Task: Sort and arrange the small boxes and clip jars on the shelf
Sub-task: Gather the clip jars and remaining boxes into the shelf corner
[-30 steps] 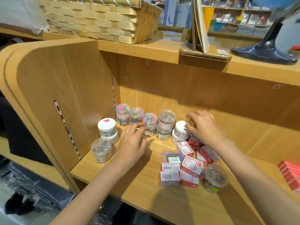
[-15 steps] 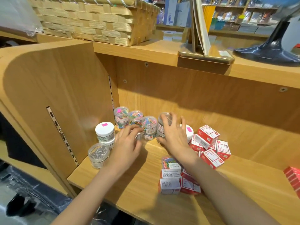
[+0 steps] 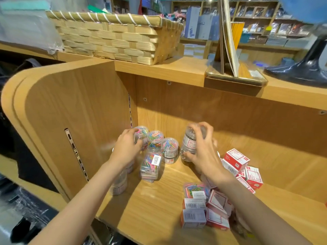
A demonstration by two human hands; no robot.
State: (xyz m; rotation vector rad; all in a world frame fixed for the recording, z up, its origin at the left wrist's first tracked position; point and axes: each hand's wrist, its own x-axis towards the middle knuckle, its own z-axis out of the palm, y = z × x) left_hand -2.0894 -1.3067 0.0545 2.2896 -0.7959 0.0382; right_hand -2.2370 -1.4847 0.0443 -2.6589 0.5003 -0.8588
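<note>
Head view: right hand [image 3: 203,152] grips a stack of clear jars of dark clips [image 3: 190,142], fingers curled over the top, thumb at the base, seemingly lifted off the shelf [image 3: 159,206], probably to set it in the back row. Left hand [image 3: 126,149] has fingers curled round the leftmost coloured-clip jar [image 3: 141,137] at the back corner, likely squaring it up. Two more coloured jars [image 3: 155,139] stand between the hands; a rectangular clip box [image 3: 150,167] sits just below. Red-white boxes [image 3: 236,160] lie jumbled right of the right hand, unsorted.
</note>
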